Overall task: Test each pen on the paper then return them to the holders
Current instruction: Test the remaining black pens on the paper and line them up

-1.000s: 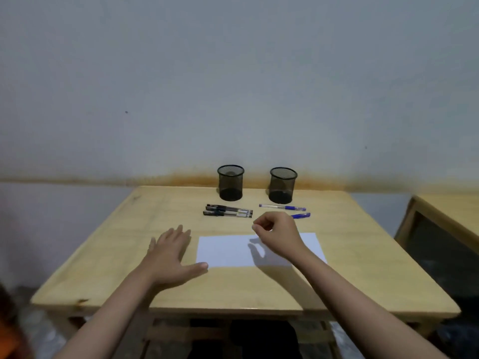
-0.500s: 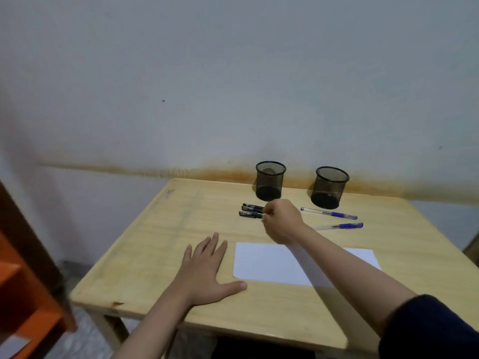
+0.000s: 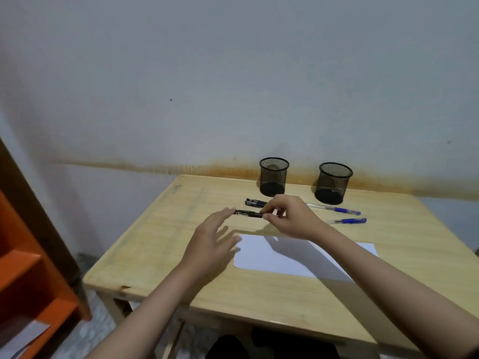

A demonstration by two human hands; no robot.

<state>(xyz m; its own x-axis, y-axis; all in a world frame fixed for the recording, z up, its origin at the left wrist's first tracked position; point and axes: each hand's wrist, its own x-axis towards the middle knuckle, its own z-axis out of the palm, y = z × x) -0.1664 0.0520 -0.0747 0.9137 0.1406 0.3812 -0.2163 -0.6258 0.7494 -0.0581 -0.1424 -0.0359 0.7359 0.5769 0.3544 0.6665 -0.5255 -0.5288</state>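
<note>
Two hands meet above the wooden counter (image 3: 160, 244), just behind the far left corner of the white paper (image 3: 261, 255). The right hand (image 3: 290, 218) pinches a black pen (image 3: 247, 213) between thumb and forefinger near the pen's right end, the other fingers curled loosely. The pen is held off the surface with its long axis roughly level and running left to right, its free end pointing left. The left hand (image 3: 210, 244) is open, fingers loosely spread and slightly blurred, and its fingertips reach the pen's left end; whether they touch it cannot be told. Behind the held pen, more black pens (image 3: 255, 202) lie on the counter, partly hidden by the right hand, their axes also left to right. To the right, two blue pens lie apart from each other: the farther blue pen (image 3: 334, 209) angled slightly down to the right, the nearer blue pen (image 3: 348, 221) almost level. Two black mesh holders stand upright at the counter's back edge, the left holder (image 3: 273, 176) behind the black pens and the right holder (image 3: 333, 183) behind the blue ones.
</note>
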